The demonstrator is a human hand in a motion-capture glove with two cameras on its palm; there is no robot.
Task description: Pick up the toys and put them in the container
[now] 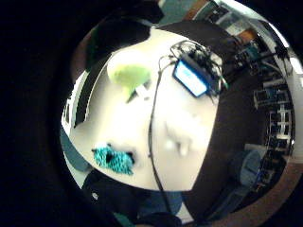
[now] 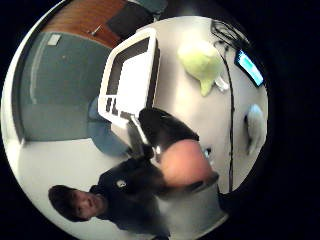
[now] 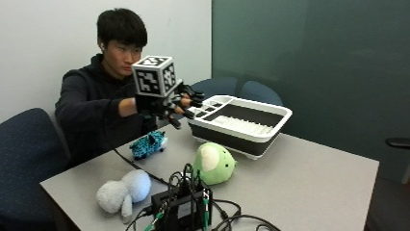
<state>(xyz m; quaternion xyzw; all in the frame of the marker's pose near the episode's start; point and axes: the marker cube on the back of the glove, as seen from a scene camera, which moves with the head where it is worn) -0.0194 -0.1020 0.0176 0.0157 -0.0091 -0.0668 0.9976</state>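
Note:
My gloved right hand [image 3: 170, 105] is raised above the table's near-left side, beside the corner of the white and black container [image 3: 279, 114]. Its fingers are loosely spread and hold nothing. Three toys lie on the table: a teal and black patterned toy [image 3: 148, 143] below the hand, a green plush [image 3: 213, 162] in front of the container, and a white plush [image 3: 125, 190] near the front edge. The palm views show the container [image 2: 130, 75], the green plush [image 1: 129, 75], the teal toy [image 1: 113, 159], the white plush [image 2: 255, 127] and a bare fingertip [image 2: 182, 162].
A black electronics box with a tangle of cables [image 3: 183, 204] sits at the table's front, its lit screen [image 1: 191, 78] facing up. One cable [image 3: 131, 163] runs across the table toward the person. Blue chairs [image 3: 25, 144] stand around the table.

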